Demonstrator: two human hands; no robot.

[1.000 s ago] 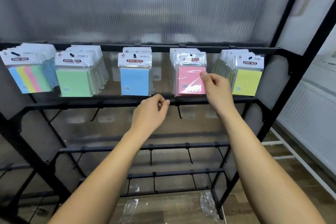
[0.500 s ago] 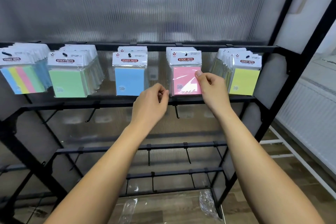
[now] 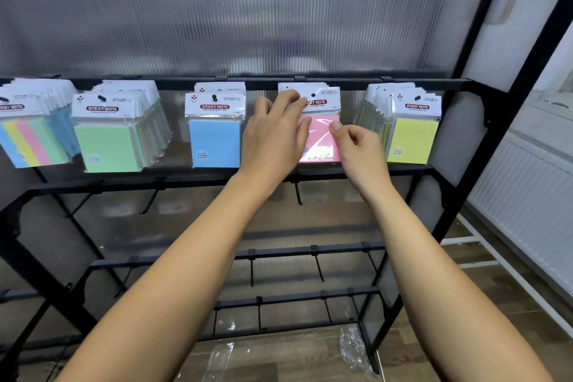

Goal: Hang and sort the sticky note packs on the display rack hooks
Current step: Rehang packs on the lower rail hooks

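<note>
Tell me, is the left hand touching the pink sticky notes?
Touching. The head view shows the left hand with straight fingers lying across the pink pack and its header card.

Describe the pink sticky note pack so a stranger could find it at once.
Look along the top bar of the black rack. The pink pack hangs fourth from the left, between the blue pack and the yellow packs. It alone is pink, with both hands on it.

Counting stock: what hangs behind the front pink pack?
More white header cards peek out above and behind the pink pack on the same hook. Their note colour and number are hidden by it and the left hand.
</note>
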